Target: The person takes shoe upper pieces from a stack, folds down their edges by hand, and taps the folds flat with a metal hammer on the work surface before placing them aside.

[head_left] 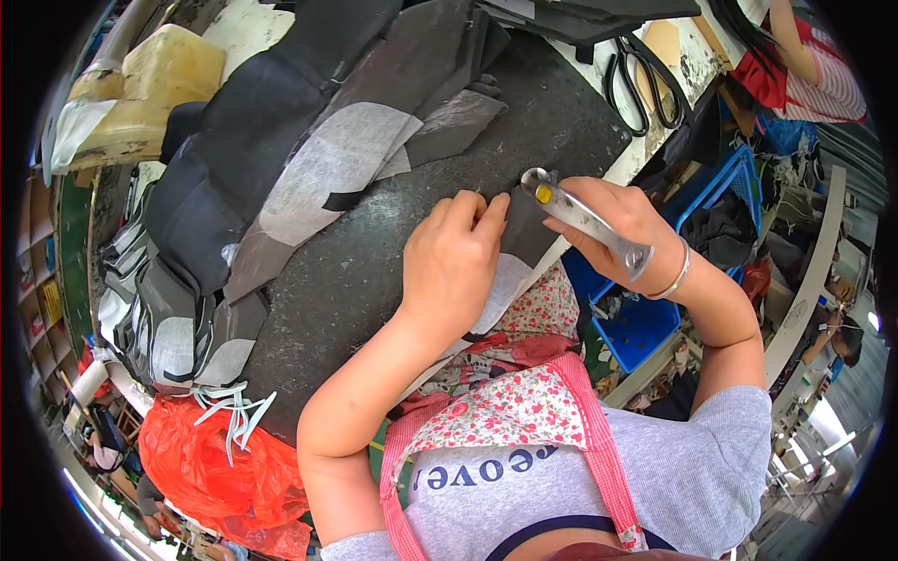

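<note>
My right hand (619, 224) is closed around a metal hand tool (591, 222) with a rounded end, a flared end and a yellow spot. Its exact kind is unclear. The rounded end rests at the top of a dark fabric piece (526, 236) with a pale patch, lying along the near-right edge of the worktop. Curled over that same piece, my left hand (456, 251) grips its left side with thumb and forefinger. Beyond my hands, dark cut pieces (309, 89) lie overlapped, one showing a large light-grey patch (327, 166). Under them is a dark, worn mat (318, 271).
Black-handled scissors (610, 89) lie at the far right. Blue plastic baskets (645, 332) stand beyond the right edge. A red plastic bag (210, 458) is at lower left, below stacked pieces (178, 318) and pale ties (238, 411). Another person's striped sleeve (823, 93) shows at upper right.
</note>
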The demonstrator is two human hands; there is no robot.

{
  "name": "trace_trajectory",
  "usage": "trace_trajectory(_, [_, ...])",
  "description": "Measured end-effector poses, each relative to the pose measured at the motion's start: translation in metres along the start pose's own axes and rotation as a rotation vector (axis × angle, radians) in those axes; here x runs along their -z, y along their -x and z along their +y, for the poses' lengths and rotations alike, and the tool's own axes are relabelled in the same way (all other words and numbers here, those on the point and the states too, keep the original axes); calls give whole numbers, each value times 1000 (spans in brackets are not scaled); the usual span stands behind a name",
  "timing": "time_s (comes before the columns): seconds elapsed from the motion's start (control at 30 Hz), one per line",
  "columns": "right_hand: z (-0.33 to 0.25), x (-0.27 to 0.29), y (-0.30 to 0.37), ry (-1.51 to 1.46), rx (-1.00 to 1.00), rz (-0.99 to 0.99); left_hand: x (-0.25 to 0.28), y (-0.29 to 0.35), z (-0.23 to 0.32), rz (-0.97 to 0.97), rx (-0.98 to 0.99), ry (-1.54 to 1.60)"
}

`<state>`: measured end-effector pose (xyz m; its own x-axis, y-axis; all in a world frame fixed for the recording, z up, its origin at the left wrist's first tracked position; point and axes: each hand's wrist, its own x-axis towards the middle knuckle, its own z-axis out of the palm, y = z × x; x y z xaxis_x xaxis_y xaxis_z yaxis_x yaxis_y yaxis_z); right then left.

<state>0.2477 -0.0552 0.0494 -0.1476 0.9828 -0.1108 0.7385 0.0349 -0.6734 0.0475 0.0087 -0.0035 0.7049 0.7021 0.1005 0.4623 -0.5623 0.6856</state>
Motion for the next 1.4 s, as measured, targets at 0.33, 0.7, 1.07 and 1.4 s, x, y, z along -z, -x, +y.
trace_trajectory(0.33, [6,-5,-12,-33,127,11,4,0,5,-42,-117,-286])
trace_trajectory(0.7, [9,-7,-13,-16,184,65,2,3,11,-19,-159,-228])
trace_trajectory(1.07, [2,-11,-15,32,181,-59,5,20,-1,27,-107,-43])
trace_trajectory(1.4, [-6,-17,-8,99,142,-220,22,33,-11,-9,161,268])
